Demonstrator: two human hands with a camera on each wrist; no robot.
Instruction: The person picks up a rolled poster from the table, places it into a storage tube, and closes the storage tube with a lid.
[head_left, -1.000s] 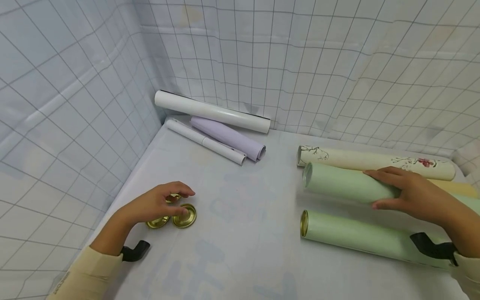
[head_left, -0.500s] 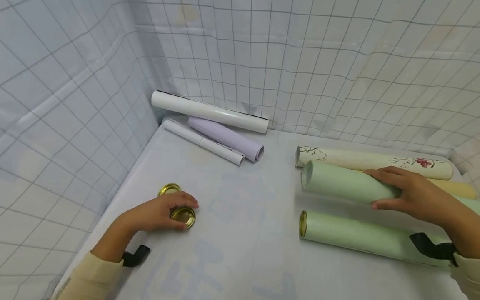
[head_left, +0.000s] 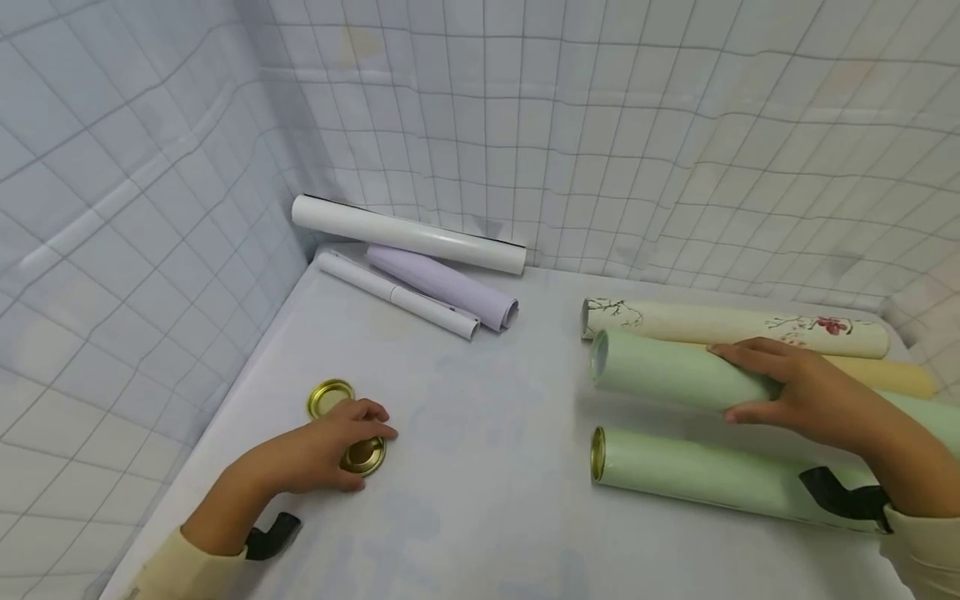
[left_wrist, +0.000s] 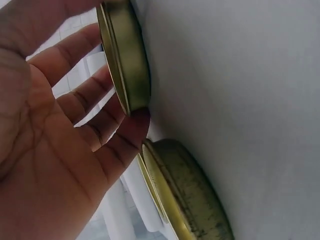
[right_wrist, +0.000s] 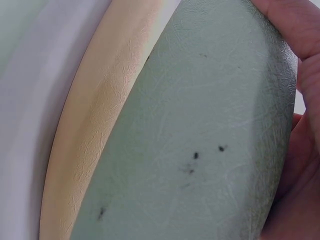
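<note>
My left hand (head_left: 326, 450) curls its thumb and fingers round the rim of a round gold metal lid (head_left: 366, 455). In the left wrist view that lid (left_wrist: 131, 60) sits right at the table surface, and another gold lid (left_wrist: 192, 200) lies beside the little finger. A further lid (head_left: 327, 397) shows behind the hand in the head view. On the right, my right hand (head_left: 795, 396) grips a pale green tube (head_left: 675, 371) from above, its open end pointing left. The same tube (right_wrist: 185, 120) fills the right wrist view, with small dark specks on it.
Nearer me lies a second green tube (head_left: 697, 471) with a gold-capped end. Behind the held tube are a yellow roll (head_left: 885, 375) and a cream tube (head_left: 712, 325) with painted blossoms. White rolls (head_left: 405, 232) and a lilac roll (head_left: 450, 287) lie by the back wall.
My left hand has lowered and closed its thumb and fingers about the front lid, uncovering the back one. The right hand keeps its hold on the green tube. The view has shifted slightly.
</note>
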